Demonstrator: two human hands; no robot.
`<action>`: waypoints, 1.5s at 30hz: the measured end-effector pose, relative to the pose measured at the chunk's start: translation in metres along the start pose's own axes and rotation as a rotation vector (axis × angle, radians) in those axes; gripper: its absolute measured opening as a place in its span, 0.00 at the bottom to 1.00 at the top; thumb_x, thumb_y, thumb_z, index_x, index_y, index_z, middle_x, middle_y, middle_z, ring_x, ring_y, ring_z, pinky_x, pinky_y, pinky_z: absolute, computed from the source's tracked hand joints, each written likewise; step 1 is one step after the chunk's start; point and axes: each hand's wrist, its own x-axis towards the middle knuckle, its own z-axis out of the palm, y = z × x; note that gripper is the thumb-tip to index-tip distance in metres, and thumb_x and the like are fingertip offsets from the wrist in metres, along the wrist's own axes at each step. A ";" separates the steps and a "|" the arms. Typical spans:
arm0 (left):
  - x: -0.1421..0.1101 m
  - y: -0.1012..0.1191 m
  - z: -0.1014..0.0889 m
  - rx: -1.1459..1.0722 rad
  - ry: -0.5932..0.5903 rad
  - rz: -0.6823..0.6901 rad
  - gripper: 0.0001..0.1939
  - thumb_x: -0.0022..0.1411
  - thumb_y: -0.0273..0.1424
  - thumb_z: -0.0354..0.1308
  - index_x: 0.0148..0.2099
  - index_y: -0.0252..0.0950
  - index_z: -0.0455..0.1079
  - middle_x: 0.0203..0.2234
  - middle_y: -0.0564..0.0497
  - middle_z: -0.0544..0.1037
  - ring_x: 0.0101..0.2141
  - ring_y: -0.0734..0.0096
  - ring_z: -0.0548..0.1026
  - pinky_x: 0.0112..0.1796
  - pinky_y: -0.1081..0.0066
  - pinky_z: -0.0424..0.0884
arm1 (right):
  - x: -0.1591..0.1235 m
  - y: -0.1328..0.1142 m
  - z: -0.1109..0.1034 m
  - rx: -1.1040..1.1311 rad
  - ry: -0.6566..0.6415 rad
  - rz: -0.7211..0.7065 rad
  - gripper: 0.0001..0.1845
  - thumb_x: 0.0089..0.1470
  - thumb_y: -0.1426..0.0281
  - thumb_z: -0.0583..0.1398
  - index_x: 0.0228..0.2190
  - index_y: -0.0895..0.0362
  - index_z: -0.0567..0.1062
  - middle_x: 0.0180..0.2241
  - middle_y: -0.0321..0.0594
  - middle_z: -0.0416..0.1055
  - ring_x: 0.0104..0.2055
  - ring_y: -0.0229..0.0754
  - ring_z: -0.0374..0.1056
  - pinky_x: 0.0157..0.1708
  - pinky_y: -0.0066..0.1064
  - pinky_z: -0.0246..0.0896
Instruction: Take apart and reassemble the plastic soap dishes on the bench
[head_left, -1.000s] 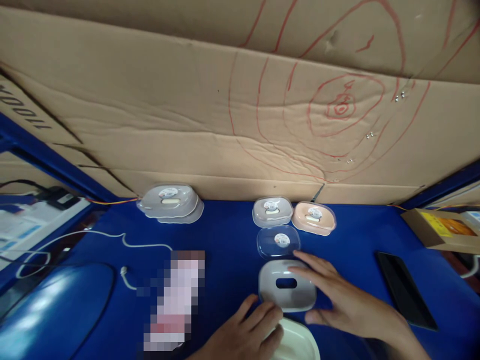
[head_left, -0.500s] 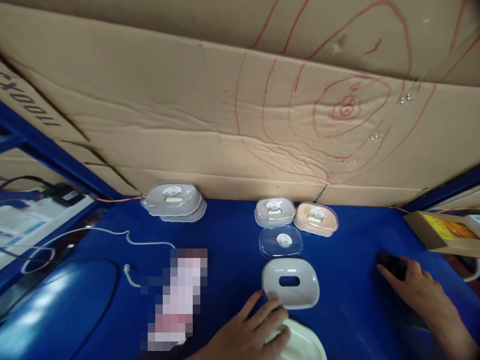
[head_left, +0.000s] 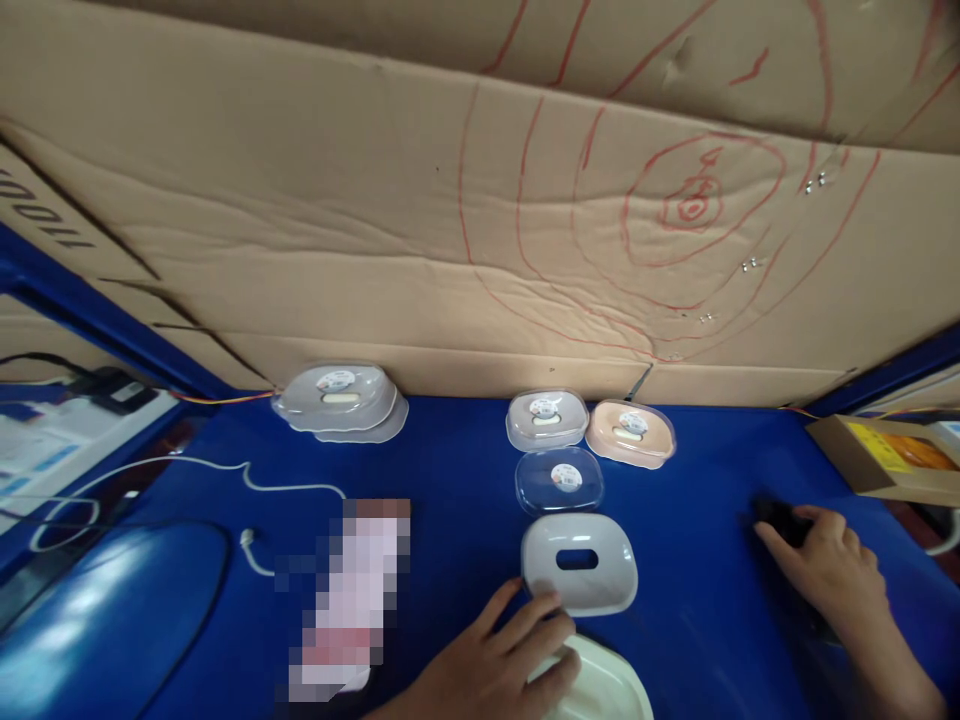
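Left hand (head_left: 510,660) spreads loosely over the left edge of a pale green tray (head_left: 611,685), fingertips at the slotted grey cover (head_left: 577,592); no firm grip shows. Right hand (head_left: 840,570) half curls over a dark slab (head_left: 780,525), both blurred, so I cannot tell whether it is grasped. Cover, tray and clear lid (head_left: 551,490) lie separate on the tabletop (head_left: 450,480), seemingly still unjoined; beyond, a grey box (head_left: 546,425) and peach box (head_left: 637,438) look complete. Tray's near side is cut off; pixelation hides one item (head_left: 349,590).
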 end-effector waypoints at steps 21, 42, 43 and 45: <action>-0.001 -0.001 0.007 0.044 0.024 0.007 0.13 0.75 0.38 0.57 0.57 0.43 0.75 0.64 0.46 0.74 0.67 0.55 0.62 0.69 0.54 0.50 | -0.062 -0.079 -0.051 0.213 0.068 -0.677 0.42 0.66 0.45 0.53 0.73 0.50 0.52 0.73 0.55 0.55 0.75 0.64 0.53 0.69 0.63 0.52; -0.007 -0.009 0.004 -0.044 -0.057 -0.050 0.31 0.59 0.44 0.72 0.60 0.41 0.69 0.72 0.34 0.61 0.73 0.42 0.54 0.69 0.32 0.39 | -0.111 -0.155 -0.062 0.359 -0.488 -1.360 0.39 0.61 0.55 0.68 0.68 0.47 0.64 0.74 0.46 0.56 0.74 0.56 0.54 0.70 0.52 0.59; -0.008 -0.008 0.003 -0.072 -0.043 -0.066 0.35 0.56 0.43 0.74 0.63 0.43 0.68 0.73 0.34 0.59 0.73 0.42 0.55 0.69 0.32 0.42 | -0.114 -0.156 -0.064 0.348 -0.497 -1.367 0.40 0.60 0.55 0.69 0.68 0.47 0.65 0.74 0.46 0.56 0.73 0.57 0.55 0.69 0.52 0.59; -0.008 -0.007 0.003 -0.116 -0.013 -0.099 0.43 0.54 0.40 0.76 0.68 0.47 0.63 0.76 0.34 0.53 0.74 0.42 0.54 0.69 0.32 0.45 | -0.122 -0.156 -0.066 0.307 -0.517 -1.378 0.44 0.57 0.54 0.70 0.69 0.48 0.64 0.73 0.47 0.57 0.72 0.59 0.57 0.69 0.54 0.59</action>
